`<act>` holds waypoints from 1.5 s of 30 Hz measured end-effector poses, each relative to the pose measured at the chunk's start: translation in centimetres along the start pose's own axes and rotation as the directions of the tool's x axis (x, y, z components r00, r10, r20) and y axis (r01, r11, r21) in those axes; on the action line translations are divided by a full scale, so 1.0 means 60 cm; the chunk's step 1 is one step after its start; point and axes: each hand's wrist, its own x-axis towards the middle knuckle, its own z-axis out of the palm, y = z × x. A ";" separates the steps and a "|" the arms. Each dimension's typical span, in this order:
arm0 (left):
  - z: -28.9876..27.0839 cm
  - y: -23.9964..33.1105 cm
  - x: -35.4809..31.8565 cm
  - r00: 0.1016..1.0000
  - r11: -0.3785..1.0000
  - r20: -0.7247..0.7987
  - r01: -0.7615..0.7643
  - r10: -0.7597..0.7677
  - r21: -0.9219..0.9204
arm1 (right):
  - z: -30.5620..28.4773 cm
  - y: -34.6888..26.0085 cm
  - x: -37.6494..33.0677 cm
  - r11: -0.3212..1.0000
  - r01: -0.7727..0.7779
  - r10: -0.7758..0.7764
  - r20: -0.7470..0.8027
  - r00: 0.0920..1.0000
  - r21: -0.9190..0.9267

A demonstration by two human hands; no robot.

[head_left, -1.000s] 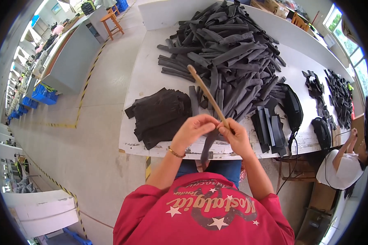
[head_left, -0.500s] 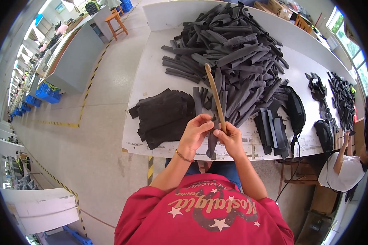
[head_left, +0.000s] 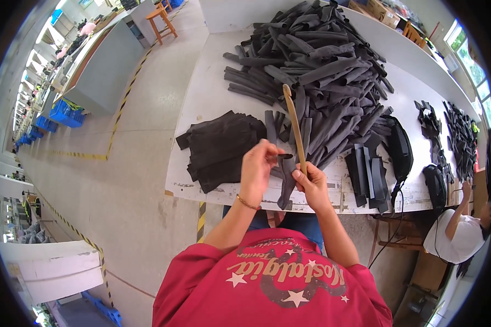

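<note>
A slim wooden stick (head_left: 293, 117) with a notched tip rises from my right hand (head_left: 313, 187), which is closed around its lower end. The thumb of that hand also presses on a dark grey fabric tube (head_left: 287, 182), which hangs down over the table's front edge. My left hand (head_left: 258, 166) pinches the upper rim of this tube, where its dark opening shows. Just beyond both hands lies a big heap of similar dark grey fabric tubes (head_left: 327, 71). To the left of my left hand is a stack of flat black fabric pieces (head_left: 223, 150).
On the white table (head_left: 202, 76), narrow dark strips (head_left: 365, 174) and a black bag-like item (head_left: 399, 143) with a cord lie to the right. A person in a white top (head_left: 455, 231) works farther right. A wooden stool (head_left: 161, 24) stands beyond the aisle.
My left hand has shifted to the tube's upper rim, and its opening now shows. The right hand keeps its hold on the stick. The whole view has shifted slightly.
</note>
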 end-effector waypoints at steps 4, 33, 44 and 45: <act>0.013 -0.027 -0.033 0.976 0.991 0.206 0.047 -0.072 0.122 | 0.019 -0.042 0.038 0.990 0.091 -0.099 -0.067 0.993 -0.110; -0.178 0.119 0.027 0.934 0.293 0.236 -0.312 0.267 0.904 | -0.125 -0.101 0.029 0.245 0.516 -0.242 0.464 0.852 -0.821; -0.163 0.128 0.006 0.967 0.395 0.117 -0.201 0.227 0.896 | -0.109 -0.091 0.047 0.223 0.554 -0.208 0.516 0.831 -0.802; -0.170 0.124 0.008 0.929 0.212 0.228 -0.295 0.291 0.932 | -0.107 -0.092 0.047 0.228 0.552 -0.218 0.511 0.832 -0.802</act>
